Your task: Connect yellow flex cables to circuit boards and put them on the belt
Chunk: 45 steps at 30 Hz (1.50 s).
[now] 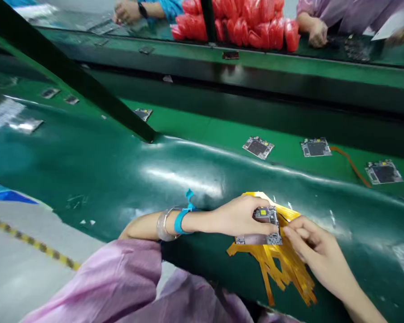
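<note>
My left hand (245,216) grips a small circuit board (252,239), thumb across its face and fingers over its top edge. A yellow square and grey shielding show on the board. At the board's right edge, my right hand (314,246) is closed in a pinch; what lies between its fingertips is too small to make out. Beneath the board and both hands spreads a pile of orange-yellow flex cables (289,273), their strips fanning toward me. A blue band and a clear bangle circle my left wrist.
Circuit boards (258,147) lie along the green strip (205,130) beyond the mat; one board (316,147) trails an orange cable (350,163). A dark post (97,98) slants across the left. Opposite, co-workers' hands (318,32) flank red bundles (256,22).
</note>
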Tool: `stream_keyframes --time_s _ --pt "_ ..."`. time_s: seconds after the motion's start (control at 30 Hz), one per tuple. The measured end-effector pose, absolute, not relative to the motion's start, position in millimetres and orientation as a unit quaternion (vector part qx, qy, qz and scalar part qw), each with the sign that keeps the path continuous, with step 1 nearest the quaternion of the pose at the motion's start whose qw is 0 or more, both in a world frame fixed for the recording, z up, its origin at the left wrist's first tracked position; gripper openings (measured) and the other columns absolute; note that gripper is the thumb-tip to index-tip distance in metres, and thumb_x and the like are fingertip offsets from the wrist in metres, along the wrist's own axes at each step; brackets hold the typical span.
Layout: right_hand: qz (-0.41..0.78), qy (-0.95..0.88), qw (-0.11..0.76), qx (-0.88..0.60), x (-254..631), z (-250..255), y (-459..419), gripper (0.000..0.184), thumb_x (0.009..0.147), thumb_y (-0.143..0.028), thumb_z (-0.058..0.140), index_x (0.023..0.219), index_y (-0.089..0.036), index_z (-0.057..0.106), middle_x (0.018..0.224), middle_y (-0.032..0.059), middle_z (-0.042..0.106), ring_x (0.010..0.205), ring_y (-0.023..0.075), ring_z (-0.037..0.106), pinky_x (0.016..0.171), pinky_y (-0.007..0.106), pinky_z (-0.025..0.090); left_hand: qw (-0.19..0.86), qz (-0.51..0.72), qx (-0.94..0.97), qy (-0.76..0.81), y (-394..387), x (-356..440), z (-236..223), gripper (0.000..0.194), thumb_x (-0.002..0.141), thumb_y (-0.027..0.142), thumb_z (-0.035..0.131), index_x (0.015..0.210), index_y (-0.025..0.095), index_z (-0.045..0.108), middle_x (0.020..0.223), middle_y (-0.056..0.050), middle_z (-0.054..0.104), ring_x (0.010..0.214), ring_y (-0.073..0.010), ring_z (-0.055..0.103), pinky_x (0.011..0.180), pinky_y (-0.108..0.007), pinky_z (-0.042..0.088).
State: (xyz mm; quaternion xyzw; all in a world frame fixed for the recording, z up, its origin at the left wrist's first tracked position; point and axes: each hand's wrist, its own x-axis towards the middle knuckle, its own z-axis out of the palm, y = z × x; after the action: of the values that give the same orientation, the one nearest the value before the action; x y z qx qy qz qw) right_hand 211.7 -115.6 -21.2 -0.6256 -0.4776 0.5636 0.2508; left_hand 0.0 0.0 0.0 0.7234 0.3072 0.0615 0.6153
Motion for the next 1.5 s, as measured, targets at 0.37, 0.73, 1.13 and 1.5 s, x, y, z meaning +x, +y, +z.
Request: stream_keyframes --time_s 0.37,0.73,1.13,1.5 --pt "0.603 -0.458 0.261 -0.6 206.9 -18.3 -116.9 0.041 0.099 -0.059 0.057 0.082 -0.022 0.056 0.06 -0.0095 0.03 0.052 0.0096 0.025 0.049 0.026 0.018 0.602 0.052 0.715 0.35 -5.9 1.9 -3.7 0.031 0.079 0.041 0.075 0.073 0.017 0.056 0.068 0.005 0.05 0.062 -0.0095 0.042 0.055 -0.023 0.029" --pt "0.553 -0.411 0.359 -0.629 219.2 -29.0 -111.7 0.053 0.102 -0.065 0.043 0.107 -0.022 0.074 0.086 0.0051 0.07 0.08 0.0208 0.068 0.077 0.031 0.054 0.609 0.069 0.709 0.349 0.6 -2.7 -11.7 0.049 0.095 0.061 0.055 0.073 0.017 0.059 0.065 0.004 0.04 0.059 -0.0097 0.034 0.051 -0.026 0.023" --pt "0.429 -0.587 0.226 -0.648 216.2 -54.4 -107.2 0.026 0.1 -0.047 0.055 0.105 -0.027 0.071 0.105 0.0053 0.074 0.09 0.0238 0.068 0.079 0.034 0.053 0.24 0.153 0.747 0.601 207.4 -51.8 -35.9 0.042 0.093 0.055 0.06 0.096 0.015 0.068 0.094 -0.01 0.072 0.088 -0.0252 0.066 0.078 -0.033 0.047" --pt "0.296 -0.707 0.238 -0.597 216.7 -82.7 -96.1 0.031 0.1 -0.048 0.053 0.079 -0.027 0.065 0.078 0.0016 0.07 0.07 0.0228 0.064 0.072 0.035 0.048 -0.03 0.11 0.721 0.684 237.2 -147.7 -76.7 0.039 0.091 0.001 0.044 0.126 0.009 0.058 0.138 -0.022 0.057 0.137 -0.0302 0.046 0.117 -0.043 0.034"
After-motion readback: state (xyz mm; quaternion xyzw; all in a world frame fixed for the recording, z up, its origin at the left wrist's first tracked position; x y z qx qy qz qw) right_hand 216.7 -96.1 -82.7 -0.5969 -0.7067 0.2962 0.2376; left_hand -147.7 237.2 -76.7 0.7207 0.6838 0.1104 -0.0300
